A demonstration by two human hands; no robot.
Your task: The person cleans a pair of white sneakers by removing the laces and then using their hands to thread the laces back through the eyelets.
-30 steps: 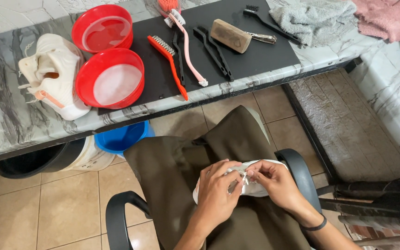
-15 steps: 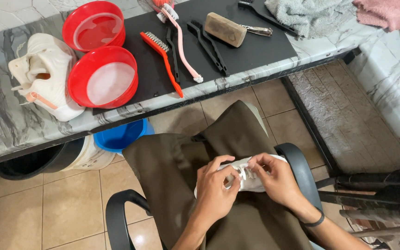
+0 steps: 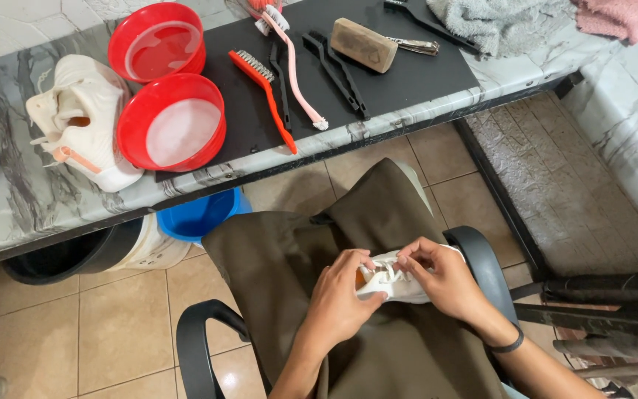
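A sneaker (image 3: 396, 281) is held on the lap between the left hand (image 3: 341, 299) and the right hand (image 3: 441, 281), within the armrests of a chair (image 3: 199, 347) placed before the desk (image 3: 16, 196). On the desk, a second sneaker (image 3: 83, 122) is positioned at the left, two bowls (image 3: 175, 122) are set just to its right, one behind the other, and a mat (image 3: 415, 81) carrying a row of brushes (image 3: 263, 96) and a block (image 3: 363, 44) lies further right, with cloths (image 3: 503, 22) behind it at the far right. Beneath the desk edge, a basin (image 3: 197, 214) is located to the right of a bucket (image 3: 75, 255), both on the floor.
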